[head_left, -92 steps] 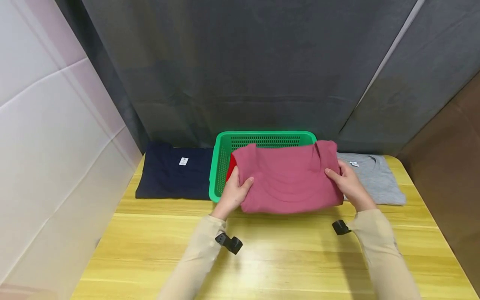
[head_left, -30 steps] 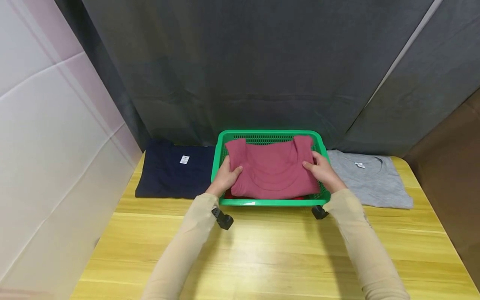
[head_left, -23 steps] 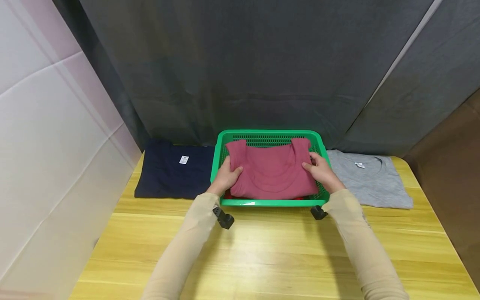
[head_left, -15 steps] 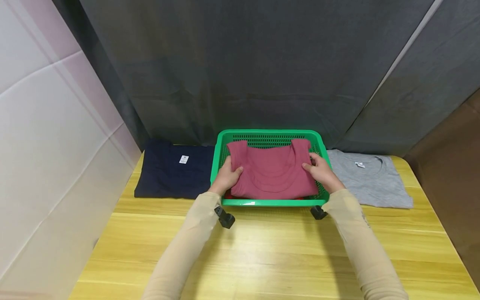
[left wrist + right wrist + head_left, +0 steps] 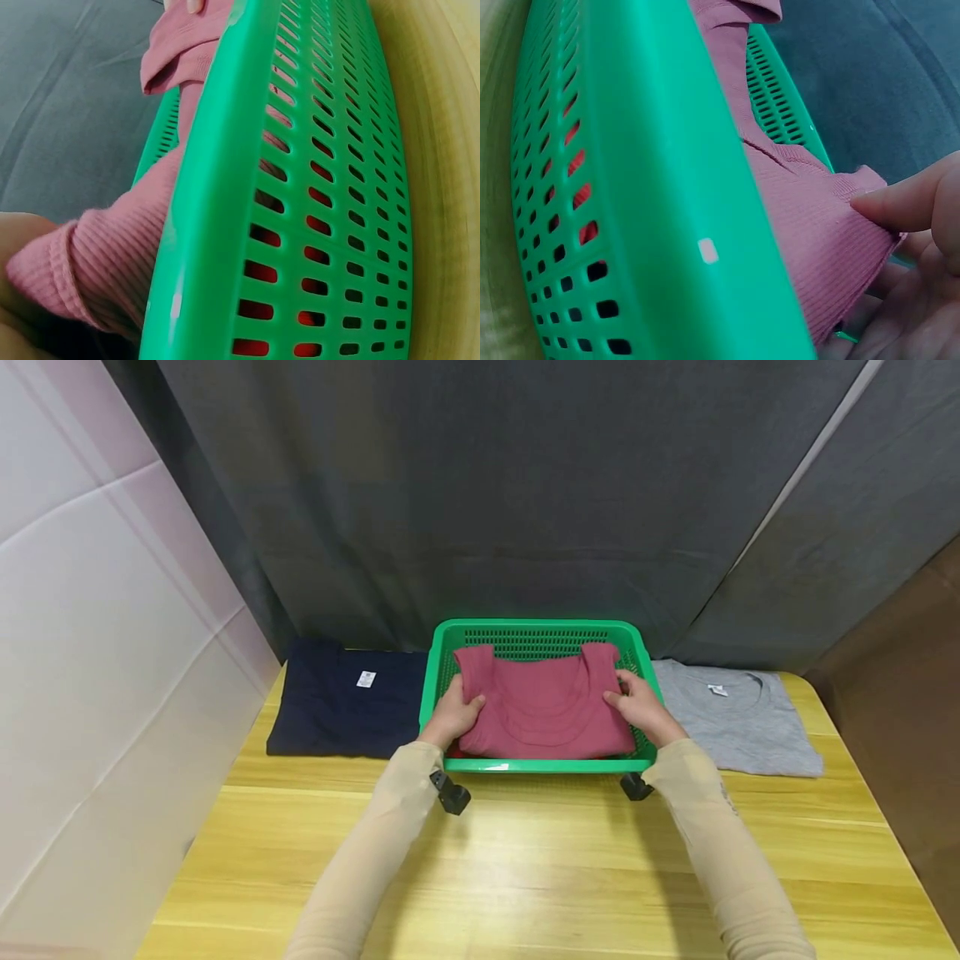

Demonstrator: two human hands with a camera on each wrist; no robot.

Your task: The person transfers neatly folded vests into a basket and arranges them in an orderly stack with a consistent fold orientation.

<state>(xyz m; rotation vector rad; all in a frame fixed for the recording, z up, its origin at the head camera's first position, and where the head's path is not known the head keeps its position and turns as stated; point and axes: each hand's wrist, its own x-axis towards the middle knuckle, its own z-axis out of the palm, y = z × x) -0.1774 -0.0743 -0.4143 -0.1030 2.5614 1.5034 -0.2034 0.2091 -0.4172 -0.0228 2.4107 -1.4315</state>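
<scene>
I have the folded pink shirt [image 5: 543, 714] between my two hands, inside the green basket [image 5: 543, 767] at the middle of the worktop [image 5: 540, 868]. Its long axis runs left to right, roughly parallel to the basket's long front rim. The scooped neckline opens toward the far side, its two shoulder parts pointing away from me, while the folded lower edge faces me just behind the front rim.

My left grip [image 5: 454, 712] pinches the shirt's left end, thumb lying on top of the cloth. My right grip [image 5: 639, 707] pinches the opposite end; the right wrist view shows my thumb pressing the ribbed fabric from above, with fingers beneath its edge. I cannot tell whether the middle of the shirt rests on what lies below.

Some red cloth [image 5: 257, 271] shows through the slots in the basket's wall, lower than the pink one. To the left, just beside the basket, a navy shirt [image 5: 337, 714] lies flat and folded, its white label facing up. On the right lies a grey shirt [image 5: 742, 722], also folded flat, with a label near its neckline. A dark grey curtain [image 5: 510, 510] hangs behind everything.
</scene>
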